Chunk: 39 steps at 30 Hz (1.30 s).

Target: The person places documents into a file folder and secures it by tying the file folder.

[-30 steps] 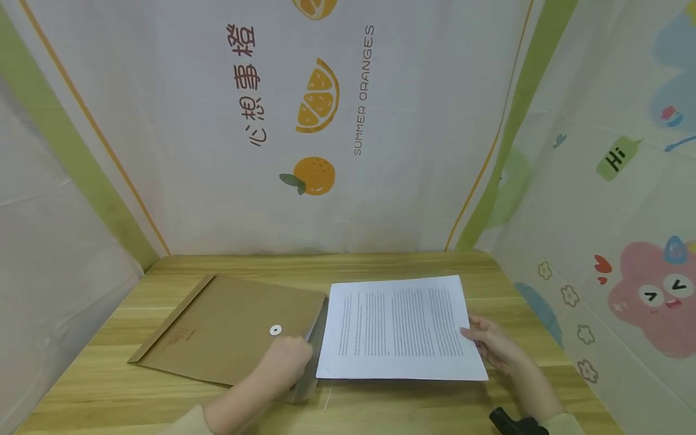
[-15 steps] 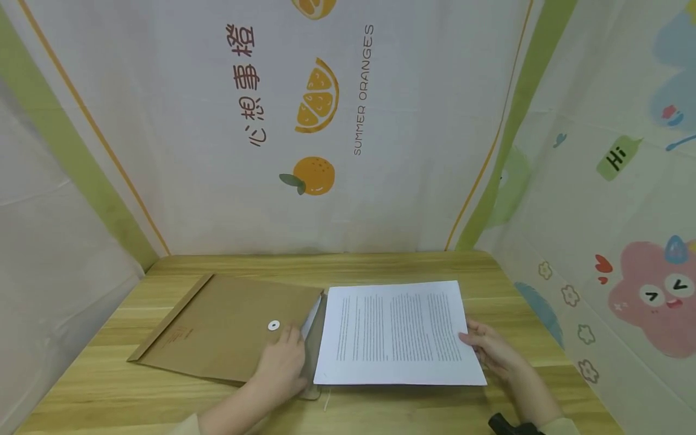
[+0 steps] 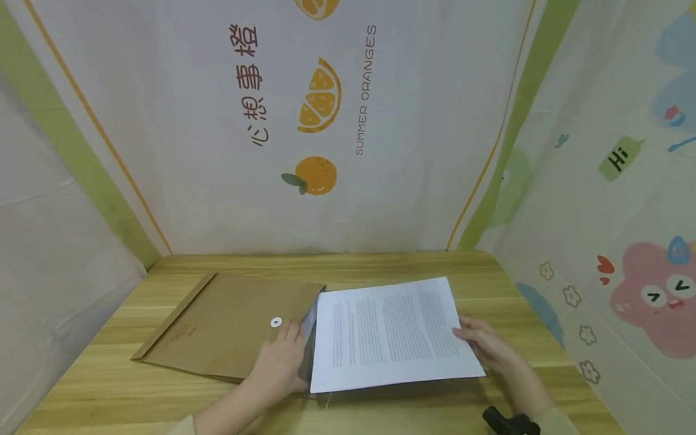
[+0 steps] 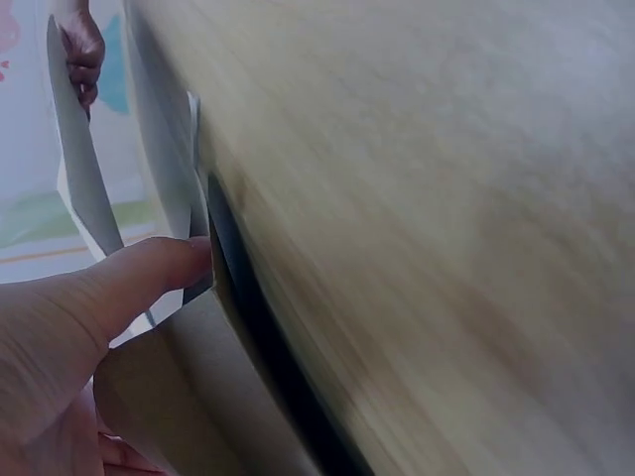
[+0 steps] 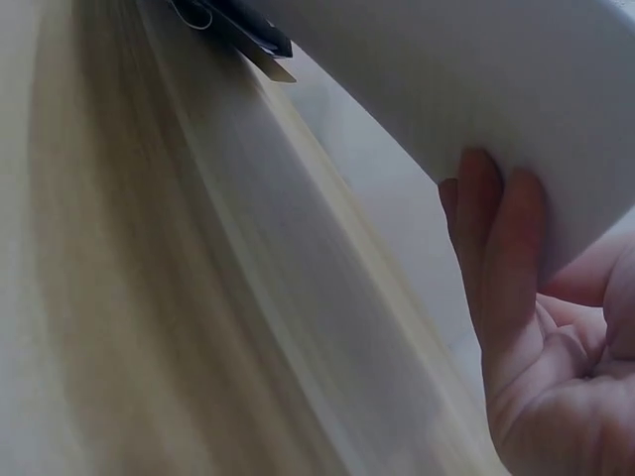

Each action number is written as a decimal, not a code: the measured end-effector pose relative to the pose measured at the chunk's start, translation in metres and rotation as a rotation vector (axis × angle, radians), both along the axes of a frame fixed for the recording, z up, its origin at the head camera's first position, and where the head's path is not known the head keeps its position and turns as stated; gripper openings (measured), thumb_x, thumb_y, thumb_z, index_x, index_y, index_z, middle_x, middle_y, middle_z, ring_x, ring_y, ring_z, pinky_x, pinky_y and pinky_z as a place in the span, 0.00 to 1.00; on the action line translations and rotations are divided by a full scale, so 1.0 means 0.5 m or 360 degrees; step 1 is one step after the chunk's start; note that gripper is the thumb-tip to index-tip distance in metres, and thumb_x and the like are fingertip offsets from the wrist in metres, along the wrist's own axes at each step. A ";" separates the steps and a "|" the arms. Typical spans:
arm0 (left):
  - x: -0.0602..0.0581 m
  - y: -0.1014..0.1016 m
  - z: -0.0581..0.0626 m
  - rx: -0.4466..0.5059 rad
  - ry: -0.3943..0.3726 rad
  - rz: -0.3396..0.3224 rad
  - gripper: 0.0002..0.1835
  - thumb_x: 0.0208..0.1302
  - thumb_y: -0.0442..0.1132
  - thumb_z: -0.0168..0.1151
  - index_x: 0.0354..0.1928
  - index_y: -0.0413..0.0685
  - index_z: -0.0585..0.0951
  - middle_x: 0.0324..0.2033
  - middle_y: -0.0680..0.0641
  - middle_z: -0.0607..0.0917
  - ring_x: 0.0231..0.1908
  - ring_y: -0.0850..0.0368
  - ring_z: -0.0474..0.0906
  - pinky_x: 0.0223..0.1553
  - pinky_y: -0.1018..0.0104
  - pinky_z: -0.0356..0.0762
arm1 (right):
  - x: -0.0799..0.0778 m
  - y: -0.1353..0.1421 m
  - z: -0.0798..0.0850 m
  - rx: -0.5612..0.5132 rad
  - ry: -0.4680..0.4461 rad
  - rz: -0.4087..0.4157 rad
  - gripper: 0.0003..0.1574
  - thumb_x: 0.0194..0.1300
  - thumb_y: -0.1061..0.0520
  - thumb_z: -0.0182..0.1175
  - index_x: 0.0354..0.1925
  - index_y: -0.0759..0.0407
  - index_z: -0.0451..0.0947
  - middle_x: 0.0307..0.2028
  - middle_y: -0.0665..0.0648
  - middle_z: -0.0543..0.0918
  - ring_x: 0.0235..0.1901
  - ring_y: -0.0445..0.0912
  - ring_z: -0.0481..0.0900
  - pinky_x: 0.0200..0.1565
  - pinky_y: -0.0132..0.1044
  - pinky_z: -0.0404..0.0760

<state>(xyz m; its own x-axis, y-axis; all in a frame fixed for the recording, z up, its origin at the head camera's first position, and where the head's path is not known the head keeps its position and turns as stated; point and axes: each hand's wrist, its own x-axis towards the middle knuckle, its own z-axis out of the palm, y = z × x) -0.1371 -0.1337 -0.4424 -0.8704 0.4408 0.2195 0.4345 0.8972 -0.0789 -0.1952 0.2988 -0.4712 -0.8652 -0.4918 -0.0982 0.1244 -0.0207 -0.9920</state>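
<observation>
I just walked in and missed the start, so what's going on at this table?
A person has both hands busy. The left hand holds the open end of a brown envelope resting on the table. The right hand grips printed paper by one edge, raised off the table. The paper's opposite edge is at the envelope's mouth, with the text outside.

The brown envelope [image 3: 234, 326] looks to be of stiff kraft paper, matt and smooth with crisp folds, its round white button [image 3: 276, 322] flat and smooth. The white sheets [image 3: 391, 332] are plain printed paper, smooth and without gloss. The tabletop [image 3: 402, 266] shows a wood grain under a smooth, faintly shiny finish, while the printed backdrop [image 3: 413, 187] looks like thin matt cloth, lightly creased.
</observation>
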 end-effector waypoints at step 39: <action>-0.013 0.059 -0.018 0.0317 -0.0068 -0.0020 0.58 0.27 0.52 0.82 0.60 0.24 0.67 0.59 0.29 0.69 0.61 0.36 0.65 0.38 0.45 0.78 | -0.004 -0.208 -0.036 0.0119 -0.0137 -0.0496 0.27 0.71 0.61 0.49 0.61 0.80 0.60 0.40 0.61 0.83 0.38 0.51 0.83 0.39 0.41 0.83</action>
<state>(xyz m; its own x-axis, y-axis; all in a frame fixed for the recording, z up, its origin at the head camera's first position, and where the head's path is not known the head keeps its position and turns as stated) -0.1436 -0.1040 -0.4513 -0.8755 0.4032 0.2664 0.4449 0.8878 0.1182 -0.1971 0.1948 -0.4890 -0.9599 -0.1933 -0.2030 0.2067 0.0013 -0.9784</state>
